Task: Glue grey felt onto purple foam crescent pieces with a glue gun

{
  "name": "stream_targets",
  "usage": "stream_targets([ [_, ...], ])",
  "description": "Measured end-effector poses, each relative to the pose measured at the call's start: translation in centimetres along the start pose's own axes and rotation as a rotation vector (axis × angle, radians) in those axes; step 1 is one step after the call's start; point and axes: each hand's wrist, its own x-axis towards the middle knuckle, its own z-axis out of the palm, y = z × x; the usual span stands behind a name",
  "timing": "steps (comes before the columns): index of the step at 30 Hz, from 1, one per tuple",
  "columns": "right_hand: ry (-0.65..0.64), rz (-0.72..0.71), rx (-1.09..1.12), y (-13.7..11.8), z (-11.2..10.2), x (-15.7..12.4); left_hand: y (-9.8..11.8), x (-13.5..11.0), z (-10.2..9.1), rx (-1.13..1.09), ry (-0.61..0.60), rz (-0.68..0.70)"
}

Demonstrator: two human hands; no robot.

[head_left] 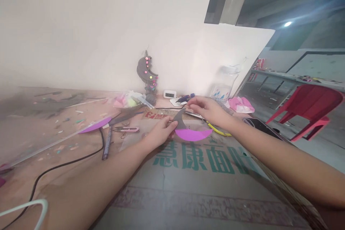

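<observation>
My left hand (161,132) pinches the base of a dark grey curved foam piece (180,119) that stands on a magenta half-disc of foam (192,134). My right hand (206,109) has its fingers closed on the tip of that grey piece from above. Both pieces lie over a flattened cardboard sheet (199,187) printed with green characters.
A finished grey crescent ornament with coloured dots (147,73) stands at the white back wall. Snips (126,129), a dark pen-like tool with a black cable (107,145), another magenta foam piece (95,125), a clear jar (224,84), a pink bag (241,105) and a red chair (309,109) surround the work spot.
</observation>
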Motion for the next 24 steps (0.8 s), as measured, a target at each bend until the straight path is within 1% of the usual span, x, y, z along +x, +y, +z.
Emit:
stream_targets([
  [2, -0.074, 0.076, 0.174, 2.2, -0.5, -1.2, 0.1, 0.0, -0.1, -0.021, -0.015, -0.024],
  [5, -0.22, 0.128, 0.418, 4.8, -0.2, -2.6, 0.2, -0.1, -0.3, -0.043, -0.021, -0.034],
  [7, -0.302, 0.181, 0.552, 5.5, 0.5, -3.4, 0.4, -0.1, -0.3, -0.031, -0.03, -0.028],
  [10, -0.406, 0.295, 0.663, 5.3, 1.7, -4.2, 0.4, -0.1, -0.4, 0.006, -0.042, -0.035],
  [11, -0.423, 0.312, 0.652, 5.1, 2.0, -4.3, 0.4, -0.1, -0.4, 0.011, -0.039, -0.035],
  [13, -0.435, 0.31, 0.558, 4.6, 2.2, -4.5, 0.2, 0.0, -0.4, 0.011, -0.031, -0.037],
  [16, -0.464, 0.259, 0.356, 4.3, 1.6, -4.3, 0.0, 0.0, -0.4, -0.002, -0.033, -0.035],
  [19, -0.465, 0.221, 0.172, 4.5, -0.2, -3.6, 0.1, -0.1, -0.4, -0.003, -0.058, -0.016],
  [21, -0.47, 0.243, 0.056, 4.6, -1.7, -3.2, 0.4, -0.2, -0.3, 0.008, -0.065, -0.015],
  [24, -0.507, 0.273, -0.077, 4.2, -3.9, -2.9, 0.6, -0.3, -0.1, 0.052, -0.021, -0.045],
])
